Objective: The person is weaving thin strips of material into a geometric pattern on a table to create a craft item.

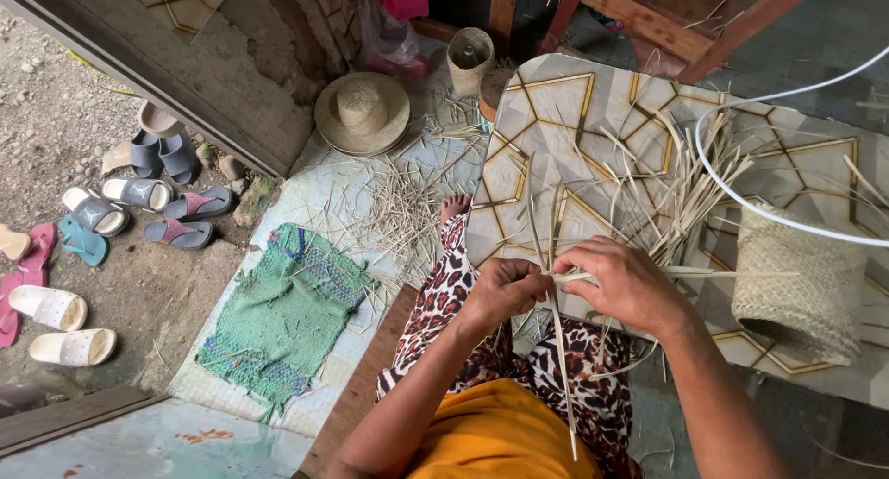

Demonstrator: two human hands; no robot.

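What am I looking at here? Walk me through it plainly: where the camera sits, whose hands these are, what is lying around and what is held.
There is no machine here. The one picture comes from a camera worn on a person's head, looking down at their own two bare hands and lap.

The left hand and the right hand meet in the middle, both pinching thin pale straw strips; one long strip hangs down between them over the patterned trousers.

In front of the hands is a low table with a grey and gold star pattern. On it lie a loose pile of strips, a small woven basket on its side, and a white cable.

On the floor to the left are scattered straw bits, a green mat, a straw hat and, by the doorway, several sandals.
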